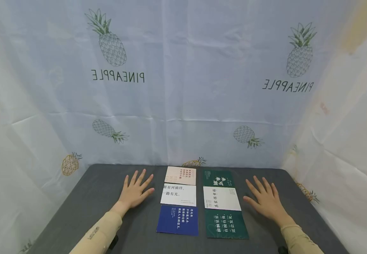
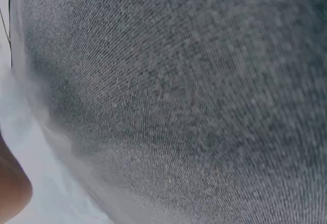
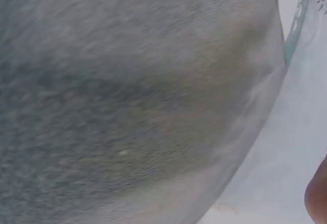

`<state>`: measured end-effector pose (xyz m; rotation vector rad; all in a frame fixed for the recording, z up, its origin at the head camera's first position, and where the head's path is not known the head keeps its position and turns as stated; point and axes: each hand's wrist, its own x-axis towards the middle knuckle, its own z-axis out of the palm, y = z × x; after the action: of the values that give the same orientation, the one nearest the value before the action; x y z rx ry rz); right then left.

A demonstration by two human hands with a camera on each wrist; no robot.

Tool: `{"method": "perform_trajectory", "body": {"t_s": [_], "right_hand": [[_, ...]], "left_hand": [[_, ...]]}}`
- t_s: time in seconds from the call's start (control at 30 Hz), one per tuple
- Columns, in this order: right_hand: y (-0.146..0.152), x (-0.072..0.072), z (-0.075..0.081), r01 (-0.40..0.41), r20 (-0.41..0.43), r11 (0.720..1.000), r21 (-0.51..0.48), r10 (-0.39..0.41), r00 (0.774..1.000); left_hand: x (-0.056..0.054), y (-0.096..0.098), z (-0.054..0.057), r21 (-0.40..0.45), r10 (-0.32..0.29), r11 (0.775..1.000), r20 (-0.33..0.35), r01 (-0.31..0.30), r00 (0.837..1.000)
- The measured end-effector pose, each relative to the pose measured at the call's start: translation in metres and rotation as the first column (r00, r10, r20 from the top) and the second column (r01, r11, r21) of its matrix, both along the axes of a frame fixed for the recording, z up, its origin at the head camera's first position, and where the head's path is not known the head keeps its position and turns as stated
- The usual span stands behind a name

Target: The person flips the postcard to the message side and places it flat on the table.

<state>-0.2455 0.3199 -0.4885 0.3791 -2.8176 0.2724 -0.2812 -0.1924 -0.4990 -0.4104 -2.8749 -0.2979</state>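
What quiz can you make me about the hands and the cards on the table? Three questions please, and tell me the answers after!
1. How many cards lie on the dark grey table?

2. True or false: the left hand and the right hand are both holding no card.

3. Fill in the missing word: in the column nearer the left hand, the card between the pale pink card and the blue card is ____.

Key:
1. Six, in two columns of three.
2. True; both hands have their fingers spread and are apart from the cards.
3. White; the white card is in the middle.
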Motion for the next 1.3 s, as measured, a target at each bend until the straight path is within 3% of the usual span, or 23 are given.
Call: {"method": "perform_trajectory", "body": {"t_s": [0.17, 0.33, 0.43, 0.57, 0.67, 0.77, 0.9, 1.03, 1.1, 1.3], "right_hand": [[-0.011, -0.007, 0.011, -0.026, -0.076, 0.999, 0.033, 0.029, 0.997], [-0.030, -0.016, 0.026, -0.060, -0.190, 0.998, 0.033, 0.066, 0.980], [-0.044, -0.021, 0.037, -0.075, -0.210, 0.996, -0.038, 0.065, 0.976], [-0.067, -0.030, 0.047, -0.042, -0.148, 0.983, -0.179, 0.016, 0.989], [-0.085, -0.038, 0.050, -0.026, -0.104, 0.960, -0.280, -0.003, 0.995], [-0.104, -0.046, 0.049, -0.031, -0.064, 0.914, -0.404, 0.005, 0.998], [-0.128, -0.059, 0.044, 0.053, 0.067, 0.807, -0.588, -0.017, 0.998], [-0.147, -0.075, 0.036, 0.179, 0.205, 0.693, -0.698, -0.046, 0.978], [-0.155, -0.083, 0.032, 0.215, 0.246, 0.669, -0.711, -0.050, 0.968], [-0.172, -0.088, 0.020, 0.212, 0.267, 0.657, -0.723, -0.017, 0.963]], "left_hand": [[-0.004, 0.001, 0.007, -0.017, -0.025, 1.000, -0.115, 0.023, 0.993], [-0.010, 0.009, 0.020, -0.027, -0.042, 0.999, -0.230, 0.037, 0.972], [-0.015, 0.019, 0.029, -0.026, -0.051, 0.999, -0.296, 0.046, 0.954], [-0.022, 0.038, 0.040, 0.004, -0.028, 1.000, -0.335, 0.031, 0.942], [-0.027, 0.052, 0.046, 0.056, 0.016, 0.998, -0.320, 0.002, 0.947], [-0.033, 0.063, 0.049, 0.113, 0.065, 0.993, -0.284, -0.034, 0.957], [-0.041, 0.072, 0.051, 0.183, 0.108, 0.981, -0.195, -0.072, 0.975], [-0.049, 0.082, 0.053, 0.250, 0.149, 0.960, -0.094, -0.122, 0.984], [-0.052, 0.087, 0.053, 0.272, 0.177, 0.949, -0.053, -0.156, 0.983], [-0.059, 0.102, 0.046, 0.291, 0.219, 0.930, 0.045, -0.222, 0.975]]}}
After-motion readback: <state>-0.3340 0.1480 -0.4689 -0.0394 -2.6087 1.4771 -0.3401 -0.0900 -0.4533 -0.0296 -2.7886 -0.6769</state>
